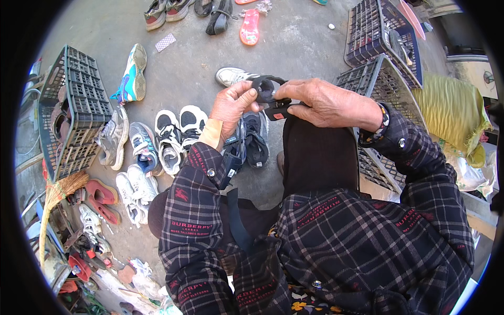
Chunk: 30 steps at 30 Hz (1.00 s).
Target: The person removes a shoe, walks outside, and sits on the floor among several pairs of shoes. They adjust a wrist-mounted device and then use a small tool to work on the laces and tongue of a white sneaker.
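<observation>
Plaid jacket (362,231) up front; I see a dk crate (84,89) off L. Wht shoe (231,76) just past the hands. R hand (333,102): thumb + index on blk looped item (259,83), nr knee; L hand (231,105): thumb + fingers pinching its L edge.

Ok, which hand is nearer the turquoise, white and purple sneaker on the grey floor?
Left. The left hand is to the right of the sneaker; the right hand is farther right.
</observation>
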{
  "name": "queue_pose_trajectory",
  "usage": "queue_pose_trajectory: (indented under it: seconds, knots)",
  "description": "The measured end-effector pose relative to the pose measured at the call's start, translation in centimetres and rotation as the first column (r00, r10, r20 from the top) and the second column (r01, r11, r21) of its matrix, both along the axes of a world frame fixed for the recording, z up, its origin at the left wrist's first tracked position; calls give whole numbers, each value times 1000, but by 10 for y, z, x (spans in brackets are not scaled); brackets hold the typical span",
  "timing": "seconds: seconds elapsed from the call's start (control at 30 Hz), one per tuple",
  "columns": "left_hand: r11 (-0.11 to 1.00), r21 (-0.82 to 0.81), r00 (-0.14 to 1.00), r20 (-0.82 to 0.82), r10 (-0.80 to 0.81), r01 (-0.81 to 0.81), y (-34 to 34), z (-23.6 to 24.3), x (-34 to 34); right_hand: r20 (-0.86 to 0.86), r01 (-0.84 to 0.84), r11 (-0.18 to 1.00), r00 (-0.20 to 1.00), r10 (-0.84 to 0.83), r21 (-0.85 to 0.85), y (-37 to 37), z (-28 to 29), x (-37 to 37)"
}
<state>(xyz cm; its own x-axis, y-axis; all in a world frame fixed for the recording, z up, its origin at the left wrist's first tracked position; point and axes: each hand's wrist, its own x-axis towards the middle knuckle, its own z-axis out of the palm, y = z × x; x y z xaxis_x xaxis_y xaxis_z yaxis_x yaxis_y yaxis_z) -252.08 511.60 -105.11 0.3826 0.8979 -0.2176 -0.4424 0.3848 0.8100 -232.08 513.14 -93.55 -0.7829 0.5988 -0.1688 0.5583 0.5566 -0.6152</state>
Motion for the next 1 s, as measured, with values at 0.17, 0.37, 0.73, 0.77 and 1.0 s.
queue_pose_trajectory:
  seconds: [0.17,0.37,0.73,0.77,1.0]
  knots:
    - [995,25,995,43,91,-92,3,-7,5,116,-47,944,993,10,325,11,-17,9]
    - [979,145,987,-52,155,-146,13,-2,2,-7,88,968,996,-89,235,28,-26,-3]
    - [963,185,948,-216,234,-196,24,-2,26,-13,74,965,997,-73,251,65,-61,35]
    - [970,133,933,-273,234,-204,25,-2,23,-21,95,955,995,-93,281,67,-73,41]
    - [978,71,838,-506,206,-197,32,1,-38,317,305,924,874,-367,230,73,-179,82]
